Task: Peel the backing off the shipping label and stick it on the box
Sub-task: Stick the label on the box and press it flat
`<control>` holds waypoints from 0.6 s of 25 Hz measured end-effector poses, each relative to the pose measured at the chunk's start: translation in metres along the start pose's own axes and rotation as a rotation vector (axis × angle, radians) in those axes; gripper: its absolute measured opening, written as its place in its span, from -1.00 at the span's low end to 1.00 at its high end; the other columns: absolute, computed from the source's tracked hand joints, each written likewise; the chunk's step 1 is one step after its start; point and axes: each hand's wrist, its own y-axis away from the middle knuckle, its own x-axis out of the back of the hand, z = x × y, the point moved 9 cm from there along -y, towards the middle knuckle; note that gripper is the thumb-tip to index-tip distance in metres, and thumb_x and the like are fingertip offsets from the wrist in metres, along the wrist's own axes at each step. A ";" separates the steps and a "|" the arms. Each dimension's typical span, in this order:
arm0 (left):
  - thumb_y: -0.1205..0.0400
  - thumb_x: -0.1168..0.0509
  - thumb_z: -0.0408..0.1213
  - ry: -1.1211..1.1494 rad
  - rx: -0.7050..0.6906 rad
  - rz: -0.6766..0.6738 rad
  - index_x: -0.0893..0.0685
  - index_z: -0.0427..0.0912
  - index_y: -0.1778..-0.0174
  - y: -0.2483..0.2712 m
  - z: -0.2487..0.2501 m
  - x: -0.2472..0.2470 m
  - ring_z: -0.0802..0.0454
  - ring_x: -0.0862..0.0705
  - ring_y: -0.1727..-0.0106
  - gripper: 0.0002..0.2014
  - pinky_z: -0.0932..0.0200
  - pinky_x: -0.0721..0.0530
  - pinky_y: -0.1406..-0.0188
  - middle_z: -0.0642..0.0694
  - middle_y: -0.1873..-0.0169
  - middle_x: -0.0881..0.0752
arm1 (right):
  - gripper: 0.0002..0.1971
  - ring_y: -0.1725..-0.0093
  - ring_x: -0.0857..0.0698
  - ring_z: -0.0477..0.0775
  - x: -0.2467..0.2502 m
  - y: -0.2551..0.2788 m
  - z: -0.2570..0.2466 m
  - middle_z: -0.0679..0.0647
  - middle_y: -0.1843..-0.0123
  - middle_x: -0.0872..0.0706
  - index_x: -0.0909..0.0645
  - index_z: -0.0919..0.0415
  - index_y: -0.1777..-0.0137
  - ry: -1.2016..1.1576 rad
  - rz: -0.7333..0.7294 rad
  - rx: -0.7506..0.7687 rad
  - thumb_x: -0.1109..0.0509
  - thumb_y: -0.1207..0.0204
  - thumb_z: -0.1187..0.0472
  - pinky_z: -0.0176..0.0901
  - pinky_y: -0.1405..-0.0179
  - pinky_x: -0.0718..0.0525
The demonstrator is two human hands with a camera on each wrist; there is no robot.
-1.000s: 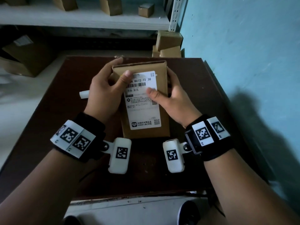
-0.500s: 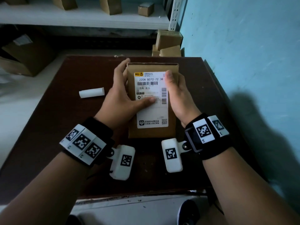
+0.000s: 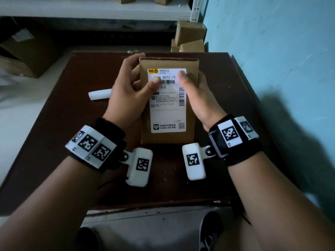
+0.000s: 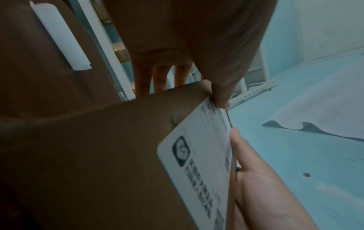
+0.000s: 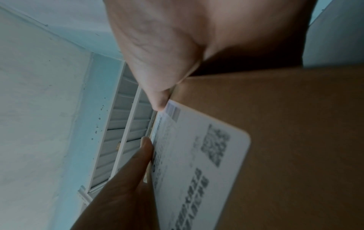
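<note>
your left hand point(image 3: 126, 91) and right hand point(image 3: 195, 95) grip the brown cardboard box point(image 3: 168, 138) – thumbs at 12 o'clock press the white printed shipping label point(image 3: 168, 113) flat so it bonds.

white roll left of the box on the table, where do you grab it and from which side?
Best guess: pinch the rolled backing across its middle, coming down from above. It lies flat on the table, long axis roughly left to right, with bare tabletop on its near and far sides. Its right end runs behind the left hand, so its left half is freer. It looks like thin curled paper, so grip lightly.

box point(image 3: 168, 98): matt brown cardboard | label point(image 3: 167, 113): smooth white paper | table point(image 3: 54, 142): dark wood
</note>
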 end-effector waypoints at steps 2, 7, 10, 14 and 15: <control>-0.53 -0.52 -0.28 -0.041 0.001 -0.069 -0.19 -0.20 -0.59 0.002 0.000 -0.005 0.17 -0.74 -0.23 -0.20 0.26 -0.76 -0.03 -0.11 -0.34 -0.63 | -0.23 -0.23 -0.75 -0.03 -0.002 -0.002 0.002 -0.03 -0.25 -0.74 -0.24 0.08 -0.60 0.001 -0.009 -0.010 -0.22 -0.52 -0.36 0.12 -0.39 -0.62; -0.48 -0.57 -0.25 0.015 0.028 -0.021 -0.27 -0.22 -0.50 0.001 -0.002 0.001 0.03 -0.79 -0.17 -0.23 0.07 -0.80 0.00 -0.18 -0.32 -0.63 | -0.26 -0.24 -0.74 -0.03 -0.008 0.000 -0.001 -0.04 -0.25 -0.74 -0.29 0.10 -0.58 0.075 -0.054 0.022 -0.12 -0.55 -0.38 0.13 -0.37 -0.62; -0.62 -0.43 -0.24 0.096 0.073 0.058 -0.40 -0.30 -0.40 -0.003 -0.004 0.012 0.00 -0.85 0.01 -0.50 0.10 -0.80 0.15 -0.18 -0.09 -0.77 | -0.36 -0.20 -0.72 -0.14 -0.009 0.001 -0.002 -0.12 -0.20 -0.71 -0.22 0.13 -0.62 0.110 -0.098 0.016 -0.08 -0.69 -0.26 -0.04 -0.31 -0.63; -0.58 -0.47 -0.24 0.031 0.082 -0.019 -0.27 -0.25 -0.50 -0.001 -0.006 0.003 0.11 -0.81 -0.07 -0.34 0.19 -0.79 0.08 -0.13 -0.17 -0.70 | -0.21 -0.20 -0.74 -0.10 -0.007 0.000 0.000 -0.07 -0.24 -0.73 -0.25 0.10 -0.61 0.094 -0.061 -0.015 -0.17 -0.52 -0.40 -0.03 -0.29 -0.65; -0.51 -0.55 -0.21 0.003 0.065 -0.064 -0.22 -0.22 -0.52 0.000 -0.007 -0.001 0.09 -0.79 -0.15 -0.22 0.15 -0.80 0.01 -0.16 -0.25 -0.66 | -0.18 -0.19 -0.75 -0.11 -0.005 0.000 0.001 -0.07 -0.25 -0.74 -0.27 0.09 -0.60 0.092 -0.040 -0.026 -0.22 -0.48 -0.42 -0.04 -0.29 -0.66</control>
